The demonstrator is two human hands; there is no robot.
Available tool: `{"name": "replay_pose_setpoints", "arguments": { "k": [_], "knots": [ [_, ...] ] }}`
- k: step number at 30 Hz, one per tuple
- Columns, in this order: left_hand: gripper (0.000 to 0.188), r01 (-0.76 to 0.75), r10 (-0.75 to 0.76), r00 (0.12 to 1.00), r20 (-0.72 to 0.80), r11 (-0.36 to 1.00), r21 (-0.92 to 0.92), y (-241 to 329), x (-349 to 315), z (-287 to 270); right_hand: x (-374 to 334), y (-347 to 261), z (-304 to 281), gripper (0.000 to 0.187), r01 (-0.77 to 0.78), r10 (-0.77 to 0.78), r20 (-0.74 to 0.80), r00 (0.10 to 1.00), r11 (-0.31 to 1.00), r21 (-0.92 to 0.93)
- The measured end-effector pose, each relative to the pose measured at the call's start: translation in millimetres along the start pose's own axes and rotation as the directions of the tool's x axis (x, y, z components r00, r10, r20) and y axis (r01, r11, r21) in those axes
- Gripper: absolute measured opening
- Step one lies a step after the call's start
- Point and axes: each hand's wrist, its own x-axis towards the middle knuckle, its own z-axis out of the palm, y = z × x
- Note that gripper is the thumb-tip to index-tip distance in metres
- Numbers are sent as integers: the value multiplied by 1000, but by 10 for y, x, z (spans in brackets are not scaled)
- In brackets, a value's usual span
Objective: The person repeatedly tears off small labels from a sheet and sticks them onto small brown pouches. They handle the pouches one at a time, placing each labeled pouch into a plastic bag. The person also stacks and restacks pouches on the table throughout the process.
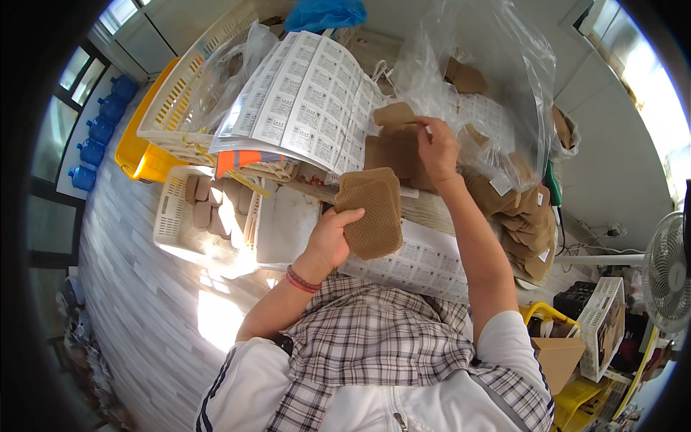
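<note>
My left hand point(330, 236) grips a small stack of brown mesh-textured fabric pads point(372, 223) with rounded corners, its thumb lying across the top one. Farther off, my right hand point(439, 150) pinches the edge of a single brown pad point(394, 114) between thumb and fingers. Under that hand lie more brown pads point(394, 155) on the table. Sheets of printed white labels point(306, 93) are draped to the left of them. Another label sheet point(425, 258) lies close to my lap, partly hidden by the held stack and my right forearm.
A clear plastic bag point(497, 50) with brown pieces stands at the back right. Tagged brown pads point(522, 230) pile up right of my forearm. Cream crates point(169, 108) and a lower crate point(169, 209) of brown pieces stand left. A fan point(668, 270) is at far right.
</note>
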Motion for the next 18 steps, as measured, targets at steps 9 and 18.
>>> {"name": "replay_pose_setpoints", "arguments": {
  "k": [9,18],
  "knots": [
    [38,47,-45,998,41,998,-45,18,234,14,194,-133,-1115,9,-607,360,538,763,109,788],
    [43,99,-96,993,65,993,-59,-204,345,186,-574,-659,-817,9,-605,369,529,764,693,392]
  ]
}}
